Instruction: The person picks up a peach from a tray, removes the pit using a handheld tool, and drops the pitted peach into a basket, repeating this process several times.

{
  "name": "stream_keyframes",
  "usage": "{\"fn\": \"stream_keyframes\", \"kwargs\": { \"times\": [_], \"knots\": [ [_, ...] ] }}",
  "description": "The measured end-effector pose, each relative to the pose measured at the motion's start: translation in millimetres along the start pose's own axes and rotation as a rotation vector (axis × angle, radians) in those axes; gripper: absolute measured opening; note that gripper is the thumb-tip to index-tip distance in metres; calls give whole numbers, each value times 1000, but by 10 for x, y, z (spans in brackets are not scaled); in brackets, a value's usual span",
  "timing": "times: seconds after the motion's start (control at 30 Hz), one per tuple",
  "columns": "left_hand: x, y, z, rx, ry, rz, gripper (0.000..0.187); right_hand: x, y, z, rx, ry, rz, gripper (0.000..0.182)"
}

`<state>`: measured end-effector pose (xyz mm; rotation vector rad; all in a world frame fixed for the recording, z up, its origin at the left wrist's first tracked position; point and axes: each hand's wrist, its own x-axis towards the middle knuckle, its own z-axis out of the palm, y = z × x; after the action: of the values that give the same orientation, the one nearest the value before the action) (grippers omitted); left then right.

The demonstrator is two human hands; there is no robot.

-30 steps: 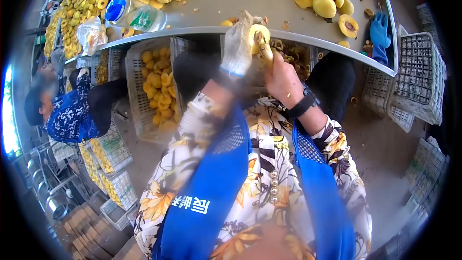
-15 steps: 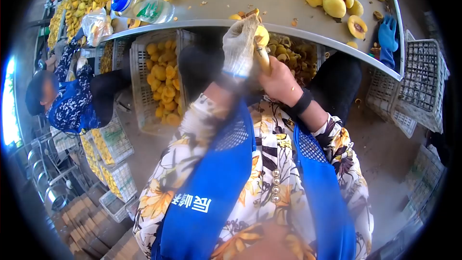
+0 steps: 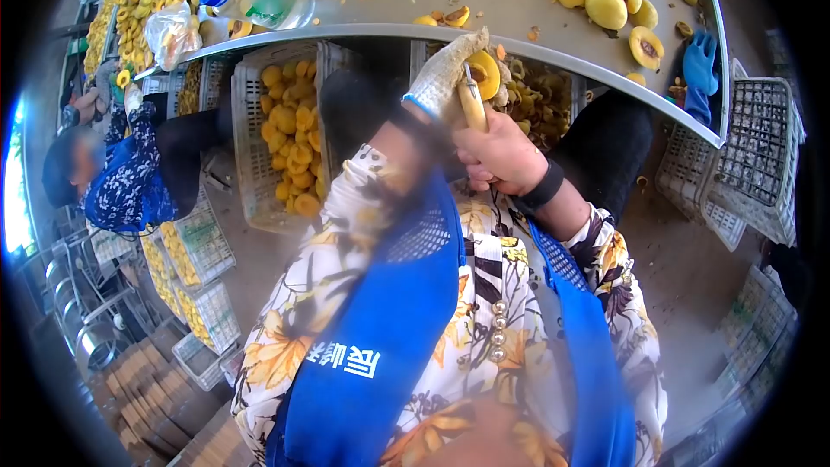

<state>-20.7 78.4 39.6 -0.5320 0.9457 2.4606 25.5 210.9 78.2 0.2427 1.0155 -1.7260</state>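
My left hand (image 3: 439,78), in a pale knitted glove, grips a yellow peach half (image 3: 487,75) just off the table's front edge. The cut face of the half is turned partly toward me. My right hand (image 3: 508,154) is bare and closed around the light wooden handle of a pitting knife (image 3: 472,110). Its metal end reaches up against the near side of the peach half. Below both hands, a crate of peach pieces and scraps (image 3: 546,99) stands under the table edge.
The metal table (image 3: 389,2) carries peach halves (image 3: 605,9), a blue-capped bottle (image 3: 259,2) and a blue glove (image 3: 699,69). A crate of peaches (image 3: 251,121) stands at my left. Stacked crates (image 3: 756,147) are at right. A co-worker (image 3: 130,182) sits at far left.
My left hand has come slightly down and tilted, showing more of the peach half's cut face. My right hand and the knife have shifted slightly down. The co-worker's arm has moved.
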Motion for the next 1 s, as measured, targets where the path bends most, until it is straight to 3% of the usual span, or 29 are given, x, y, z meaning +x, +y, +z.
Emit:
{"fn": "stream_keyframes", "kwargs": {
  "times": [0.07, 0.13, 0.2, 0.23, 0.3, 0.33, 0.37, 0.4, 0.43, 0.47, 0.5, 0.53, 0.6, 0.63, 0.67, 0.73, 0.8, 0.87, 0.93, 0.97, 1.0],
  "knots": [
    [1, 17, 53, -7, 75, 60, 34, 56, 37, -81, 56, -73, -41, 9],
    [75, -45, -118, 333, 67, 606, 30, 96, 20, -152, 78, -179, -126, 10],
    [-58, 273, -69, -234, 247, 326, 30, 69, 12, -201, 73, -314, -243, 12],
    [-247, 462, -292, -300, 76, 258, 32, 84, 9, -279, -77, -270, -260, 12],
    [-696, 792, -437, -119, 246, 393, 34, 78, 8, -359, -549, -47, -334, 12],
    [-899, 943, -703, 20, 259, 418, 33, 90, 25, -414, -776, 74, -365, 13],
    [-1062, 1038, -1097, 374, 561, 483, 34, 139, 82, -532, -1017, 139, -487, 21],
    [-1212, 1088, -1143, 1000, 858, 648, 40, 238, 195, -580, -1100, 161, -472, 22],
    [-1387, 1230, -1147, 1601, 1048, 430, 46, 319, 292, -641, -1196, 197, -459, 23],
    [-1429, 1293, -1010, 1774, 1162, 286, 51, 304, 255, -703, -1311, 255, -445, 25],
    [-1399, 1361, -899, 1887, 1239, 323, 43, 243, 143, -580, -1310, 147, -352, 23],
    [-1293, 1457, -870, 1861, 1139, 487, 42, 275, 126, -546, -1567, 153, -373, 18],
    [-751, 1684, -1046, 1805, 1017, 742, 42, 397, 172, -609, -1399, 233, -518, 15],
    [-367, 1740, -902, 1809, 899, 816, 43, 456, 193, -596, -1266, 291, -472, 14],
    [-74, 1812, -742, 1830, 805, 873, 43, 498, 216, -649, -1328, 316, -648, 17],
    [464, 1828, -217, 2040, 787, 833, 44, 419, 117, -589, -1308, 341, -680, 17],
    [1317, 1816, -265, 2048, 762, 700, 46, 312, 41, -570, -1270, 392, -599, 14],
    [1514, 1651, 4, 1939, 730, 555, 48, 232, 70, -606, -1255, 478, -581, 15],
    [1638, 1573, 10, 1743, 837, 606, 47, 109, 41, -641, -1244, 497, -565, 16],
    [1599, 1571, 60, 1717, 830, 593, 45, 19, 20, -633, -1206, 498, -527, 16],
    [1587, 1621, -9, 1703, 749, 730, 42, -30, 19, -624, -1164, 495, -489, 17]
  ]
}}
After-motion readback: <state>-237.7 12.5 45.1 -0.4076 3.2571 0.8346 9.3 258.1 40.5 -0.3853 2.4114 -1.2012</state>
